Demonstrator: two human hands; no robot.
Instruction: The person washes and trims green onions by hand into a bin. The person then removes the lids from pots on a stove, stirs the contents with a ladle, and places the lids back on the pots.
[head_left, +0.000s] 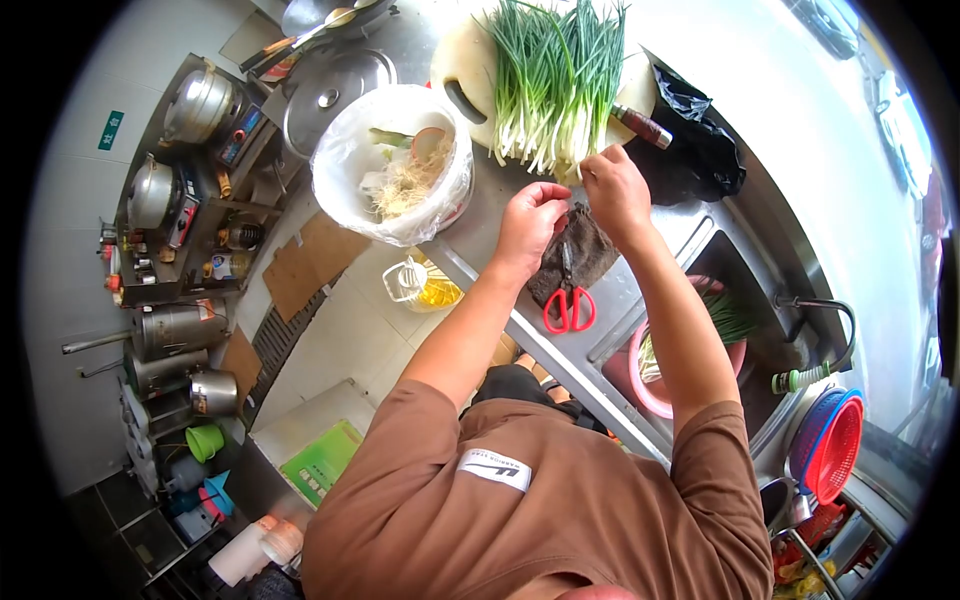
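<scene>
A thick bunch of green onions [555, 85] lies on a round cutting board [468, 62], white ends toward me. Just below those ends, my left hand [532, 225] is closed in a pinch, thumb against fingers. My right hand [615, 192] is pinched too, close beside it at the onions' white tips. Whatever either hand holds is too small or hidden to make out. Below and between the hands, scissors with red handles [570, 310] rest on a dark brown rag [590, 258]. A wooden-handled knife [643, 127] sticks out from beside the onions.
Left of my hands stands a white bucket lined with plastic [335, 150], with onion roots and scraps inside. A black plastic bag [700, 150] lies at right. The sink [745, 275] holds a pink basin [650, 395] with more green onions. A yellow-filled jug [430, 288] is below the counter edge.
</scene>
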